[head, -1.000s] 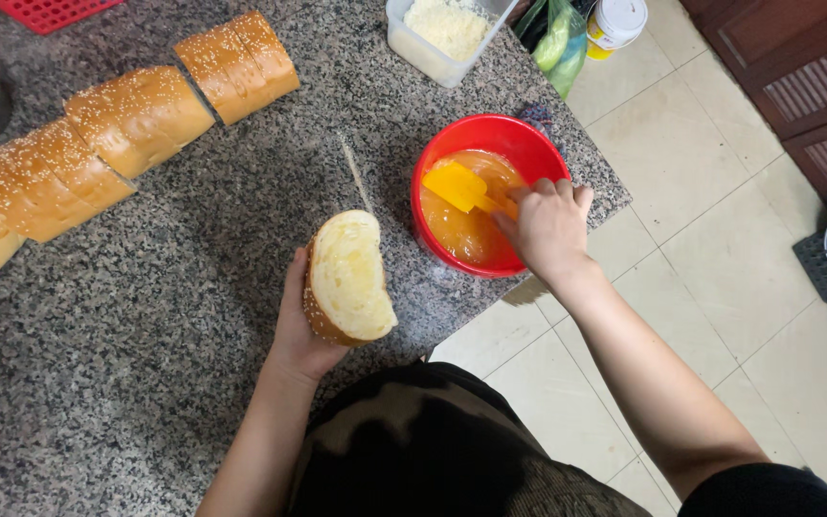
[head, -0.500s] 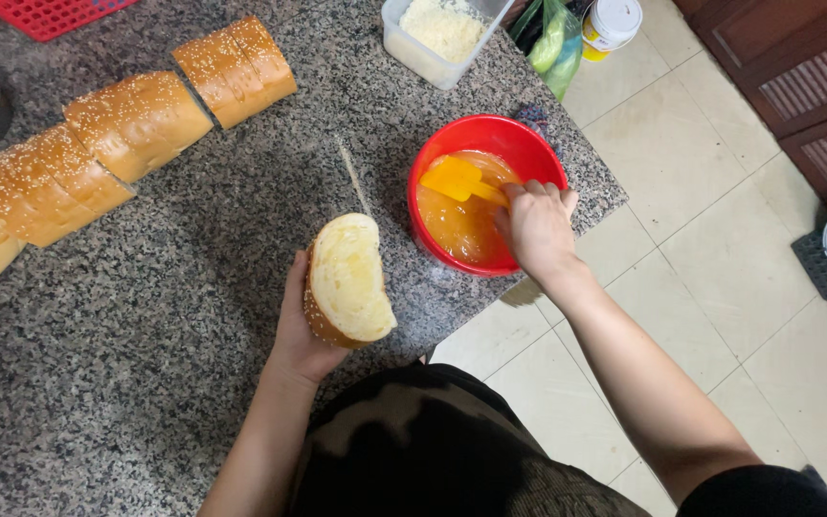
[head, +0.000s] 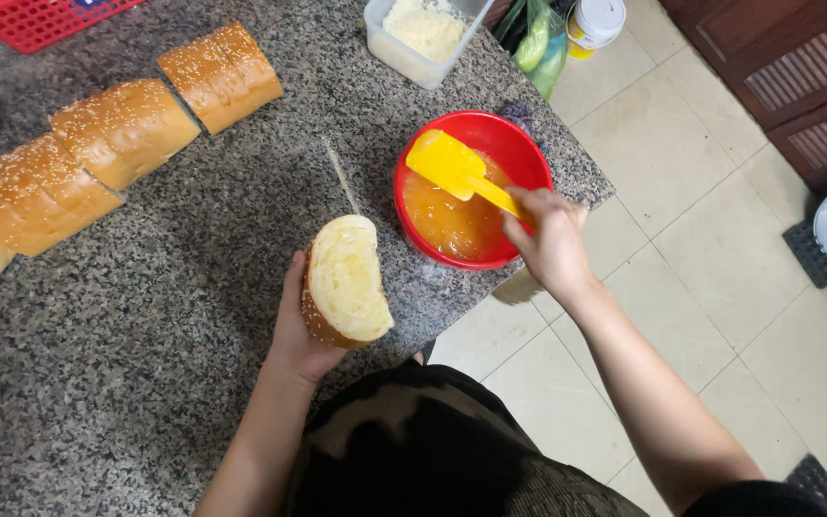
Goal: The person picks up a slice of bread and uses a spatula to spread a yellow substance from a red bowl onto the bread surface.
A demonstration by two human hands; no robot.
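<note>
The right hand [head: 552, 239] grips a yellow spatula [head: 452, 168] over the red bowl [head: 528, 153]. At nine o'clock, the left hand [head: 294, 325] holds bread [head: 346, 282], ready for spreading.

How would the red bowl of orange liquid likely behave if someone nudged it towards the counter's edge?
The red bowl sits near the granite counter corner, so it could probably tip off. Its orange liquid would likely slosh. The smooth bowl may slide easily on polished stone.
</note>
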